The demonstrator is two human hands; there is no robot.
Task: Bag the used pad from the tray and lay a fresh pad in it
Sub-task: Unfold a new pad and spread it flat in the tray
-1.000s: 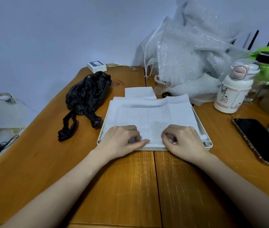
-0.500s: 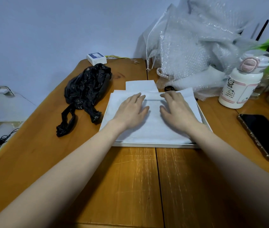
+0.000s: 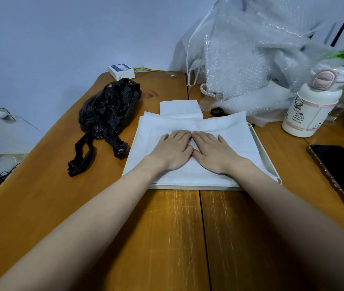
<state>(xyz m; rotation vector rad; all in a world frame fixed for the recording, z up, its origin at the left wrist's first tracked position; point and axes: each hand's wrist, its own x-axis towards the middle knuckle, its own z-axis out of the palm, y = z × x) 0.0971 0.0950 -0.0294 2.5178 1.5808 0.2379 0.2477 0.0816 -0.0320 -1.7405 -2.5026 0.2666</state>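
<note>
White pad under flat fingers of both hands.

Left hand and right hand lie flat, fingers straight; thumbs touching.

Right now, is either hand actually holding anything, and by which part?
Nothing is held. The left hand and right hand lie flat, fingers straight, pressing the middle of the white pad in the tray.
</note>
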